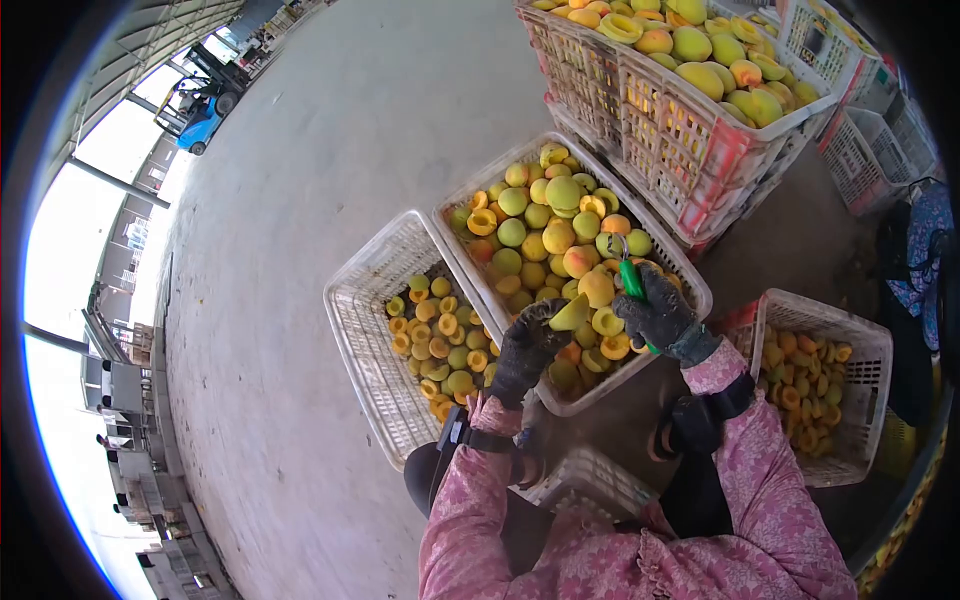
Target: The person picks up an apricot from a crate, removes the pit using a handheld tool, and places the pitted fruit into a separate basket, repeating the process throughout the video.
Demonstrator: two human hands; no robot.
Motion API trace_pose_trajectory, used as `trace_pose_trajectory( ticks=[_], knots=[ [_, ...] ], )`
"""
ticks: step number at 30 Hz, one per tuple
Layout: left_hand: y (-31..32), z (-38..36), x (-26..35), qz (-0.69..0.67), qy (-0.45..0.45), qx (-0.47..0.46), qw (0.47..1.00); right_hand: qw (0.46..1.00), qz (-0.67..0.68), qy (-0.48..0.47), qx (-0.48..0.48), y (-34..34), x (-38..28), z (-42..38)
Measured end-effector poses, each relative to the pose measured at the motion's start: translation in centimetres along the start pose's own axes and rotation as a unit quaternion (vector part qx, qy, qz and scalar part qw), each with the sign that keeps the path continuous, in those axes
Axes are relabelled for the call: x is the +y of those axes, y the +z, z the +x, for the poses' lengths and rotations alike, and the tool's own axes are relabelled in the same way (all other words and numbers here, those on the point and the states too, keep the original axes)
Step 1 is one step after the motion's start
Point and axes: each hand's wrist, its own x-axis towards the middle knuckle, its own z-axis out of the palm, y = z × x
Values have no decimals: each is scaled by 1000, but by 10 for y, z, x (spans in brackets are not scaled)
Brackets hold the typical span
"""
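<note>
My left hand (528,350), in a dark glove, is closed on a yellow-green peach piece (570,314) over the near edge of the middle crate. My right hand (655,308), gloved too, grips a green-handled tool (630,278) with a looped metal end, just right of the peach piece. Under both hands the middle crate (455,262) holds whole and halved peaches (558,237). To its left, a white crate (345,300) has halved peaches (437,340) piled toward its right side.
Stacked crates (660,120) full of peaches stand at the upper right. Another crate of peach pieces (880,400) is at the right, by my right forearm. A small crate (590,478) lies between my legs. A blue forklift (203,122) stands far off on the concrete floor (260,300).
</note>
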Motion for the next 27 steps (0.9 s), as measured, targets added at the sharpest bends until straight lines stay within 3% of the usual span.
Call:
trace_pose_trajectory(
  ticks=[1, 2, 3, 5, 6, 8, 9, 10, 12, 17, 19, 20, 21, 22, 23, 24, 25, 27],
  knots=[
    [5, -3, 7, 101, 61, -16, 993, 987, 117, 106, -43, -7, -19, -3],
    [9, -4, 14, 101, 64, -19, 993, 947, 231, 208, -85, -10, -30, -5],
    [15, -5, 24, 210, 167, -62, 961, 948, 230, 206, -83, -8, -30, -5],
    [35, -12, 42, 400, 331, -96, 849, 968, 228, 96, -47, 1, -20, -7],
    [40, -15, 45, 398, 334, -97, 849, 968, 226, 94, -45, 5, -15, -6],
    [44, -20, 47, 461, 428, -89, 772, 959, 274, 38, -55, 10, -8, -6],
    [42, -18, 47, 458, 439, -103, 766, 950, 281, 100, -91, 3, -26, -9],
    [44, -21, 45, 458, 440, -103, 766, 951, 280, 99, -90, 1, -33, -11],
    [54, -27, 37, 346, 406, 23, 845, 950, 279, 94, -101, -1, -40, -14],
    [59, -27, 34, 263, 346, -2, 901, 959, 251, 64, -118, 1, -25, -11],
    [63, -29, 39, 211, 259, -6, 942, 961, 251, 46, -110, 2, -24, -11],
    [67, -30, 42, 211, 258, -5, 943, 953, 272, 58, -123, 3, -23, -10],
    [73, -32, 46, 84, 204, -30, 975, 944, 293, 70, -137, 4, -22, -10],
    [75, -33, 48, -44, 146, -55, 987, 943, 295, 71, -138, 8, -22, -9],
    [72, -33, 48, -43, 144, -53, 987, 955, 272, 18, -113, 14, -21, -8],
    [65, -32, 47, -71, 83, -18, 994, 964, 248, -34, -87, 18, -21, -7],
    [57, -30, 45, -99, 20, 18, 995, 981, 178, -28, -72, 19, -19, -7],
    [29, -23, 42, -93, 9, 106, 990, 968, 244, 24, -43, 12, -23, -7]
  ],
)
